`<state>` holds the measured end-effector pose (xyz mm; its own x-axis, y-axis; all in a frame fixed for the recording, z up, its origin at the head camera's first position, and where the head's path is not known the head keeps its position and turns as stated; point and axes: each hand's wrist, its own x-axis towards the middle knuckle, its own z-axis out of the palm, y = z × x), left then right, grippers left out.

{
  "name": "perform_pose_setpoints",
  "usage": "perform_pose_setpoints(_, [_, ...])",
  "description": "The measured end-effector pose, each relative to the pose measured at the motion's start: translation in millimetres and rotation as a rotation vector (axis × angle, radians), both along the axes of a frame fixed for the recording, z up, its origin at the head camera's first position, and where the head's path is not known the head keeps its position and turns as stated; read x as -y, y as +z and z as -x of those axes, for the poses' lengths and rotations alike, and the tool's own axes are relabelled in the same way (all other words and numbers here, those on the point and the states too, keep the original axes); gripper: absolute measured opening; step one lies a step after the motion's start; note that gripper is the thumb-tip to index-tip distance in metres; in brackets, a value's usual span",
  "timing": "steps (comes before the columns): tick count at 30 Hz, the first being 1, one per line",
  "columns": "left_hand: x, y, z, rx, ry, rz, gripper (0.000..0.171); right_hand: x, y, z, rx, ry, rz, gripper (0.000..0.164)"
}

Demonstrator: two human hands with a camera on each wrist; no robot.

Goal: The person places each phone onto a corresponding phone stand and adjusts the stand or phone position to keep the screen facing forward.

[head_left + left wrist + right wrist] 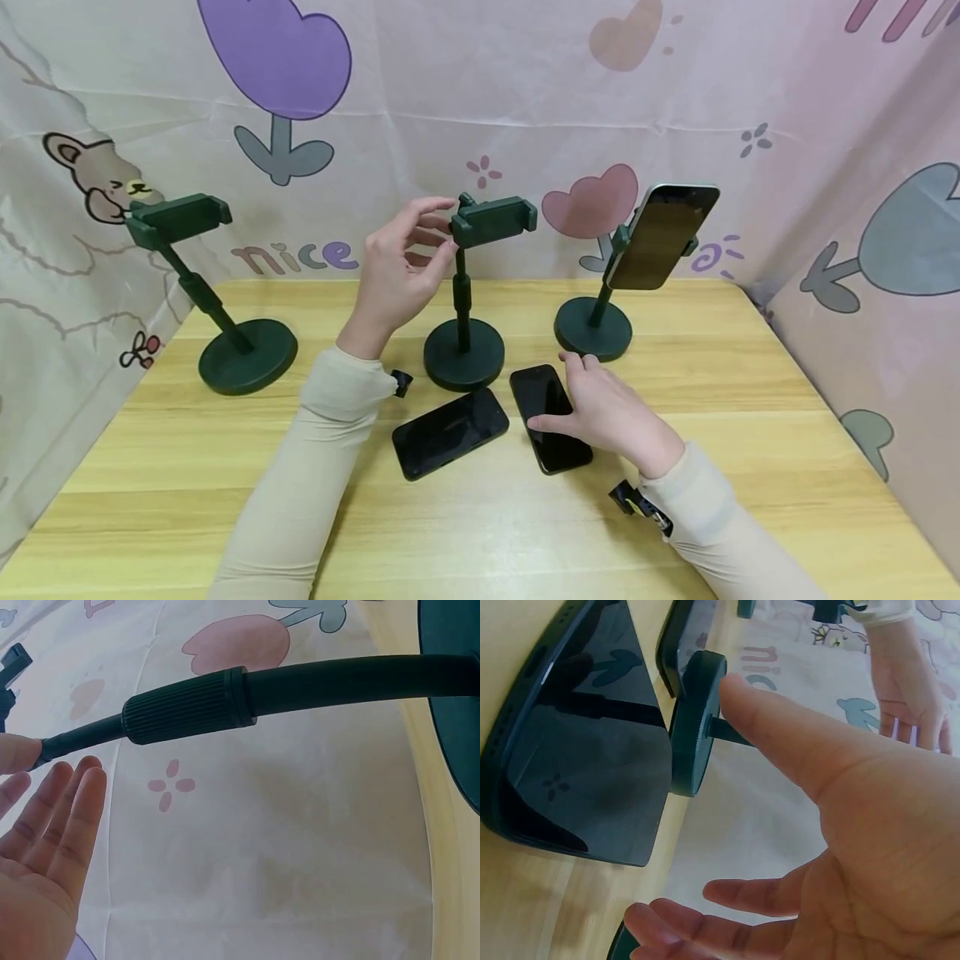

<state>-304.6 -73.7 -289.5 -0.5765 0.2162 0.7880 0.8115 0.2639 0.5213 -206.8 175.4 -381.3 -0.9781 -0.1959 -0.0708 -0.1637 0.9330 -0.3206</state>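
In the head view my left hand point(397, 262) is at the holder of the middle green phone stand point(495, 223), thumb and index finger pinching its left end. The left wrist view shows that stand's ribbed collar point(184, 709) beside the hand's extended fingers. My right hand point(611, 412) hovers with spread fingers over a black phone point(551, 433) lying on the table; its thumb overlaps the screen. The right wrist view shows a gap between this phone point(592, 742) and the fingers. A second black phone point(450, 433) lies to the left, in front of the middle stand's base.
Another green stand point(247, 354) with a bare holder is at the left. A third stand point(592, 327), at the right, carries a phone point(663, 237) tilted upright. Behind the wooden table point(480, 533) hangs a printed curtain point(450, 75).
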Motion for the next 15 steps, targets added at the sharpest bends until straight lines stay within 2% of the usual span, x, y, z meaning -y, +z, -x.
perform_pose_setpoints(9, [0, 0.2, 0.8, 0.005, -0.003, -0.01, 0.038, 5, -10.3, 2.0, -0.054, 0.003, -0.107, 0.112])
perform_pose_setpoints(11, [1, -2.6, 3.7, 0.003, -0.004, -0.009, 0.039, 6, -13.0, 1.9, -0.046, 0.001, -0.116, 0.113])
perform_pose_setpoints(15, [2, -14.2, 17.2, 0.014, 0.011, 0.005, 0.039, 10, -18.1, 1.5, -0.056, 0.005, -0.14, 0.11])
